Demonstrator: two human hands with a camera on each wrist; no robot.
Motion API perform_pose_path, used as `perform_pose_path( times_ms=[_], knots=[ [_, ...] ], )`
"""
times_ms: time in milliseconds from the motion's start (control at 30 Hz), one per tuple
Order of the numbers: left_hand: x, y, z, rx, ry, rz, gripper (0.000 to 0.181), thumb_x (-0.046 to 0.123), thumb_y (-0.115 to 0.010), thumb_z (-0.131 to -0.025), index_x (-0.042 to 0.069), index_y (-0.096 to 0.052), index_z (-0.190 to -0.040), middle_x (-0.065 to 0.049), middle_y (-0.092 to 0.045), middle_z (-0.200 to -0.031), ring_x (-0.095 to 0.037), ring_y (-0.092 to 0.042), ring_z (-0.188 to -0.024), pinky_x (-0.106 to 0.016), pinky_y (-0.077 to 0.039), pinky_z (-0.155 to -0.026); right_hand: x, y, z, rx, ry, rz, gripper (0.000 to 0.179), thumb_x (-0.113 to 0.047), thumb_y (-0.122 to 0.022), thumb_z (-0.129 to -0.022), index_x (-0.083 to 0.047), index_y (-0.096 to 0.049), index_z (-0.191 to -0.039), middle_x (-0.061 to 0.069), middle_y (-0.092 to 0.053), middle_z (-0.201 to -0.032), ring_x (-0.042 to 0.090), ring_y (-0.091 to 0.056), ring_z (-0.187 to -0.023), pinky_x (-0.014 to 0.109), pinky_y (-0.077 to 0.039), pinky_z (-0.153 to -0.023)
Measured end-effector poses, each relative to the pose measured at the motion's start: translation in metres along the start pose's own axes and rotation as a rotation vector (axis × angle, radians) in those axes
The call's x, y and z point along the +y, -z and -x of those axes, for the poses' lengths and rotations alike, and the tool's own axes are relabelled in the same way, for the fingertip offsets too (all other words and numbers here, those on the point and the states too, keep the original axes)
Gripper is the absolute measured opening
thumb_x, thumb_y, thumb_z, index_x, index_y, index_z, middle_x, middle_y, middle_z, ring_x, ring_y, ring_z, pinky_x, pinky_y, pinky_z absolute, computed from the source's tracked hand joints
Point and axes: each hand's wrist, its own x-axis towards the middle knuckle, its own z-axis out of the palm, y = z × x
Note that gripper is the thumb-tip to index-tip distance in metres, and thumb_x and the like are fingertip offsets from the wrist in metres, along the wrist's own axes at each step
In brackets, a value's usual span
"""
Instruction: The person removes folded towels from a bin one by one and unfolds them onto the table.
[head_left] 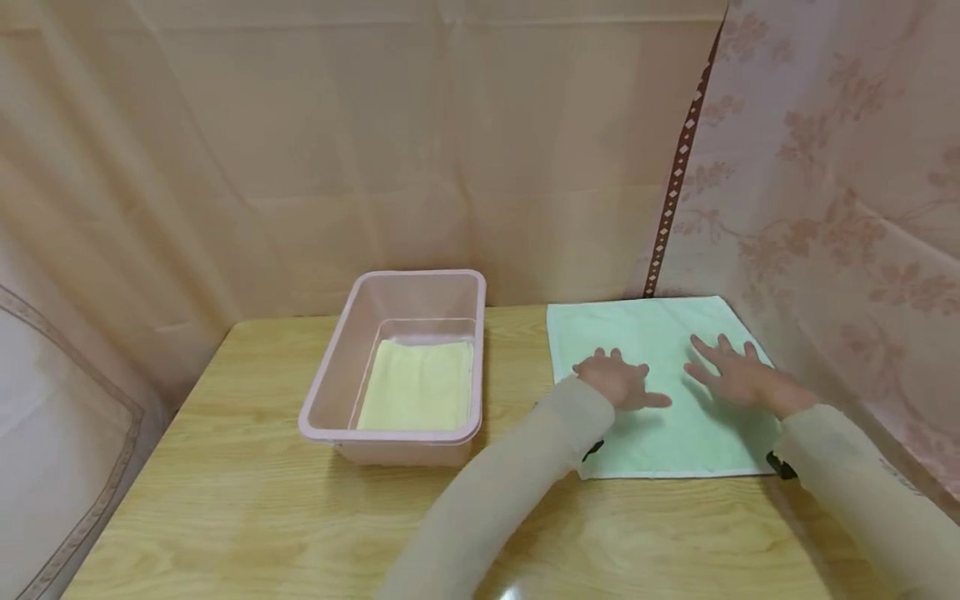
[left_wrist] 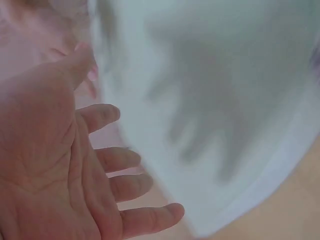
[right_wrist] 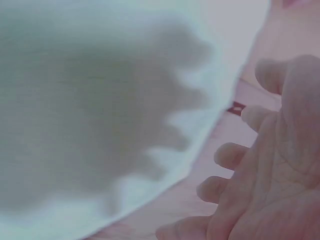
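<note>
A pale green cloth lies spread flat on the right side of the table, its edges nearly straight. Over its left half is my left hand, palm down with the fingers spread. My right hand is over the cloth's right half, fingers also spread. Both wrist views show the left palm and the right palm apart from the cloth, with hand shadows falling on it. Neither hand holds anything.
Left of the cloth stands a pink plastic basin with a folded yellow cloth in it. Both are on the wooden table. A beige curtain hangs behind, and a floral curtain borders the right side.
</note>
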Motion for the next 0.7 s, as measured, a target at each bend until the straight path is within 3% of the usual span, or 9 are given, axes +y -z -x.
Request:
perform_pose_path(
  times_ms=[133, 267, 400, 467, 567, 700],
  knots=[
    [-0.013, 0.042, 0.011, 0.014, -0.030, -0.023, 0.064, 0.077, -0.024, -0.097, 0.055, -0.020, -0.157, 0.014, -0.019, -0.167, -0.013, -0.018, -0.152, -0.042, -0.032, -0.116, -0.014, 0.025, 0.003, 0.041, 0.005, -0.050, 0.082, -0.059, -0.027, -0.107, 0.000, -0.010, -0.161, 0.046, -0.006, -0.154, 0.070, -0.010, -0.137, 0.080, -0.012, -0.105],
    [-0.046, 0.068, 0.021, 0.058, -0.165, 0.041, 0.062, 0.070, -0.018, -0.102, 0.047, -0.019, -0.160, 0.015, -0.020, -0.166, -0.010, -0.017, -0.153, -0.035, -0.023, -0.120, -0.035, 0.043, 0.004, 0.071, 0.023, -0.119, 0.085, -0.061, -0.029, -0.106, -0.003, -0.004, -0.162, 0.039, -0.013, -0.159, 0.063, -0.024, -0.138, 0.076, -0.022, -0.105],
    [-0.095, 0.079, 0.035, 0.056, -0.344, 0.121, 0.063, 0.061, -0.019, -0.106, 0.034, -0.021, -0.163, 0.007, -0.021, -0.168, -0.014, -0.014, -0.154, -0.037, -0.015, -0.122, -0.068, 0.059, -0.006, 0.093, 0.095, -0.226, 0.086, -0.060, -0.033, -0.106, -0.006, 0.002, -0.163, 0.035, -0.017, -0.160, 0.058, -0.024, -0.142, 0.074, -0.022, -0.108],
    [-0.122, 0.083, 0.045, 0.061, -0.403, 0.133, 0.063, 0.058, -0.021, -0.108, 0.029, -0.021, -0.163, 0.003, -0.021, -0.168, -0.017, -0.013, -0.154, -0.039, -0.014, -0.123, -0.090, 0.068, -0.012, 0.073, 0.110, -0.287, 0.088, -0.063, -0.034, -0.104, -0.011, 0.004, -0.163, 0.034, -0.022, -0.160, 0.055, -0.028, -0.142, 0.072, -0.027, -0.108],
    [-0.160, 0.089, 0.060, 0.090, -0.428, 0.145, 0.064, 0.056, -0.023, -0.108, 0.025, -0.021, -0.164, -0.003, -0.020, -0.168, -0.020, -0.013, -0.155, -0.040, -0.012, -0.123, -0.122, 0.077, -0.016, 0.018, 0.127, -0.386, 0.090, -0.067, -0.038, -0.101, -0.020, 0.005, -0.164, 0.030, -0.027, -0.160, 0.051, -0.036, -0.140, 0.069, -0.037, -0.103],
    [-0.211, 0.089, 0.082, 0.155, -0.403, 0.171, 0.065, 0.055, -0.025, -0.108, 0.022, -0.021, -0.164, -0.003, -0.019, -0.168, -0.023, -0.010, -0.155, -0.042, -0.011, -0.123, -0.153, 0.075, -0.017, -0.044, 0.187, -0.537, 0.085, -0.060, -0.045, -0.103, -0.024, 0.000, -0.165, 0.027, -0.030, -0.160, 0.046, -0.041, -0.139, 0.064, -0.046, -0.099]
  ],
)
